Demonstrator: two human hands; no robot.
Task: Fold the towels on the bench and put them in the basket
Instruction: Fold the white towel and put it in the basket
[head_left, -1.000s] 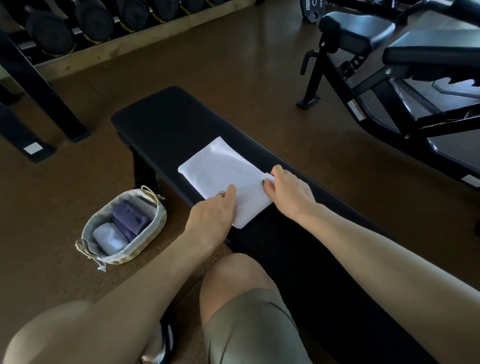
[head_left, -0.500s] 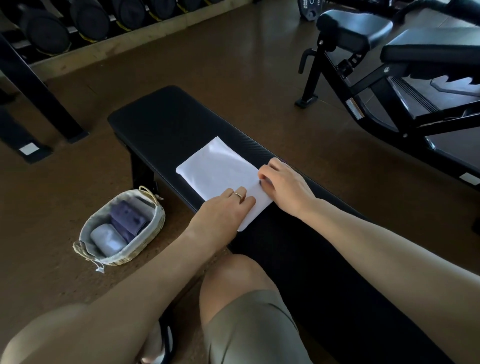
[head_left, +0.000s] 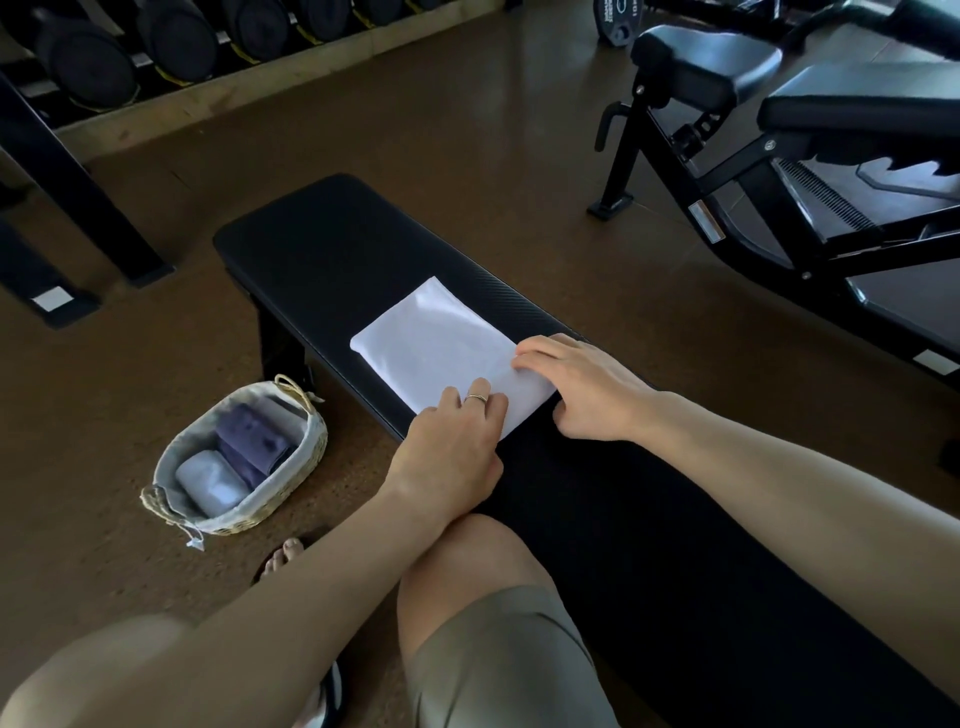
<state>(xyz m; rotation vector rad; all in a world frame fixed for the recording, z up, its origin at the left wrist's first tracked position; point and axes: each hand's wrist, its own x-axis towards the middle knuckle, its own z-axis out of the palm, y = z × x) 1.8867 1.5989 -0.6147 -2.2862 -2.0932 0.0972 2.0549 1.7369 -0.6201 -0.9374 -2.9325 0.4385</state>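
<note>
A white towel lies folded flat on the black bench, across its padded top. My left hand, with a ring on one finger, grips the towel's near left edge with curled fingers. My right hand holds the near right corner, fingers on top and thumb tucked at the edge. The near end looks doubled over under both hands. On the floor to the left of the bench stands a woven basket holding a folded purple towel and a folded pale towel.
A dumbbell rack runs along the far left, with its black frame leg nearby. A black adjustable bench machine stands at the right. My knee and sandalled foot sit between bench and basket. The floor is brown.
Both hands have carried the towel's near end forward over itself, so the visible towel is shorter. The left hand has slid further onto the cloth. The basket has not moved.
</note>
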